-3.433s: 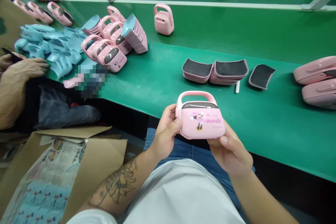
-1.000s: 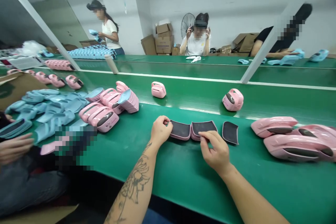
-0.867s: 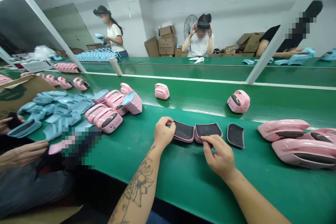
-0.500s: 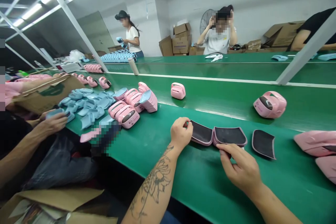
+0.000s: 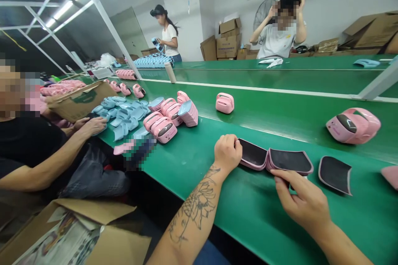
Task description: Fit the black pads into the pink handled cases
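Two short stacks of curved black panels with pink rims lie end to end on the green table in front of me. My left hand point(image 5: 228, 152) is closed on the outer end of the left black panel stack point(image 5: 253, 154). With thumb and forefinger pinched, my right hand point(image 5: 303, 198) holds the near edge of the right black panel stack point(image 5: 290, 160), close to where the stacks meet. A single black panel point(image 5: 335, 174) lies apart to the right. The fingertips of my left hand are partly hidden.
Pink handled housings point(image 5: 160, 126) and blue curved pieces point(image 5: 124, 112) crowd the table's left. More pink housings point(image 5: 353, 126) stand on the green belt. A co-worker's arm point(image 5: 68, 145) handles a blue piece at left. An open carton point(image 5: 74, 232) sits below the table edge.
The view has shifted left, so things appear further right. My hands keep their places at the panels. Across the belt, a person's hands now hold a dark object at the head.
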{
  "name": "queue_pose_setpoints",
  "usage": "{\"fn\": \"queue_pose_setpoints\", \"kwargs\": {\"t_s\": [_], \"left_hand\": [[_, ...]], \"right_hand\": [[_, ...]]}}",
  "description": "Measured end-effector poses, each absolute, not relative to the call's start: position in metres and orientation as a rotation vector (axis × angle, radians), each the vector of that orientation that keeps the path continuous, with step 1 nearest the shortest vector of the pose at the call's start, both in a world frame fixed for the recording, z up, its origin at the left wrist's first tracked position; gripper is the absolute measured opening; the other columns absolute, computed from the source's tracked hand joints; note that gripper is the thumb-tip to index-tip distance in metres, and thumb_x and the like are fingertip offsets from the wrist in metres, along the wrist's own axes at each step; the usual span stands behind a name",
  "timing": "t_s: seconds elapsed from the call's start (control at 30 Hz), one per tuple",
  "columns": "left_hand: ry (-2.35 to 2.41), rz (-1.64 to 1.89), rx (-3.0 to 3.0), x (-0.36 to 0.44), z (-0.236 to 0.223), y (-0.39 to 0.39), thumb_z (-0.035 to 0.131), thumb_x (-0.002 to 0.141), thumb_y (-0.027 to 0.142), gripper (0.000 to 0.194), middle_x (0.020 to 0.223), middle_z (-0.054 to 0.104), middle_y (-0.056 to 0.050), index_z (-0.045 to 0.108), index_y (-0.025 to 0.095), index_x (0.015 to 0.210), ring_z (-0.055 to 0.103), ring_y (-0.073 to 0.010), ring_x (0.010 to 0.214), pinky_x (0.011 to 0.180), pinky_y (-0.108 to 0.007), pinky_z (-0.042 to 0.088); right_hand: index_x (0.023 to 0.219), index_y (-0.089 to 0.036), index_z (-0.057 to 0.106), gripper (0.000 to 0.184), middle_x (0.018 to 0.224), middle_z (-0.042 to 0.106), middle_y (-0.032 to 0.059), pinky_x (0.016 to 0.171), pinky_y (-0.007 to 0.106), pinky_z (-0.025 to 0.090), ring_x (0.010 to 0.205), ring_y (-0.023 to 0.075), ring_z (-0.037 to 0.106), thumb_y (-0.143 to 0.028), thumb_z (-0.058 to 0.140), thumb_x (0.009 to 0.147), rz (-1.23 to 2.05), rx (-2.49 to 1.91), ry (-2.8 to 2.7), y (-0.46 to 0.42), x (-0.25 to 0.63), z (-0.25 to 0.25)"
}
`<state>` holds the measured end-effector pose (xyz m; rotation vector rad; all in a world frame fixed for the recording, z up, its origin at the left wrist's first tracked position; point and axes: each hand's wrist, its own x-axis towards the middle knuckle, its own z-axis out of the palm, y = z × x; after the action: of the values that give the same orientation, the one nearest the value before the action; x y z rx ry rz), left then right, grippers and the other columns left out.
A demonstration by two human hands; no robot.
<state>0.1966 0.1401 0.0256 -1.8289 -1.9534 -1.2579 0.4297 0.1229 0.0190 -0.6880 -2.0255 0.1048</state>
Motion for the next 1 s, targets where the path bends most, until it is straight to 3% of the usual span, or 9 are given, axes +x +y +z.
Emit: {"fn": "queue_pose_setpoints", "kwargs": {"t_s": [0.47, 0.7, 0.83, 0.93, 1.0], "left_hand": [[-1.956, -1.37, -1.761, 0.198, 0.027, 0.143, 0.05, 0.095, 0.021, 0.01, 0.08, 0.061, -0.006, 0.055, 0.021, 0.086, 0.056, -0.0211, 0.078, 0.075, -0.033, 0.042], [-1.861, -1.86, -1.589, 0.197, 0.034, 0.142, 0.05, 0.097, 0.025, 0.01, 0.081, 0.056, -0.003, 0.054, 0.021, 0.089, 0.055, -0.0168, 0.075, 0.075, -0.03, 0.046], [-1.851, -2.249, -1.495, 0.205, 0.039, 0.138, 0.051, 0.097, 0.031, 0.013, 0.08, 0.056, -0.001, 0.054, 0.02, 0.09, 0.056, -0.0144, 0.073, 0.072, -0.027, 0.049], [-1.82, -2.357, -1.616, 0.219, 0.042, 0.133, 0.054, 0.095, 0.034, 0.015, 0.082, 0.059, -0.002, 0.056, 0.02, 0.09, 0.058, -0.0146, 0.075, 0.072, -0.027, 0.051], [-1.776, -2.376, -1.726, 0.228, 0.042, 0.13, 0.055, 0.094, 0.035, 0.016, 0.083, 0.06, -0.003, 0.057, 0.02, 0.09, 0.06, -0.0152, 0.077, 0.074, -0.028, 0.052]], "right_hand": [[0.11, -0.022, 0.069, 0.021, 0.093, 0.077, 0.0051, 0.073, 0.032, 0.057, 0.08, 0.0199, 0.074, -0.012, 0.063, 0.092, 0.137, -0.7, -2.05, 0.122, 0.427, 0.026], [0.111, -0.023, 0.068, 0.022, 0.091, 0.077, 0.0062, 0.069, 0.033, 0.058, 0.076, 0.02, 0.073, -0.014, 0.059, 0.094, 0.193, -0.733, -2.039, 0.12, 0.423, 0.034], [0.128, -0.024, 0.062, 0.029, 0.101, 0.076, 0.0085, 0.065, 0.032, 0.062, 0.077, 0.0192, 0.073, -0.027, 0.059, 0.099, 0.738, -0.852, -1.895, 0.113, 0.418, 0.036], [0.138, -0.024, 0.055, 0.04, 0.109, 0.073, 0.0112, 0.054, 0.029, 0.061, 0.074, 0.0188, 0.072, -0.041, 0.058, 0.101, 1.304, -0.757, -1.681, 0.107, 0.412, 0.038], [0.139, -0.024, 0.055, 0.048, 0.106, 0.072, 0.0106, 0.055, 0.031, 0.062, 0.078, 0.0208, 0.072, -0.05, 0.061, 0.099, 1.506, -0.656, -1.596, 0.105, 0.408, 0.04]]}}
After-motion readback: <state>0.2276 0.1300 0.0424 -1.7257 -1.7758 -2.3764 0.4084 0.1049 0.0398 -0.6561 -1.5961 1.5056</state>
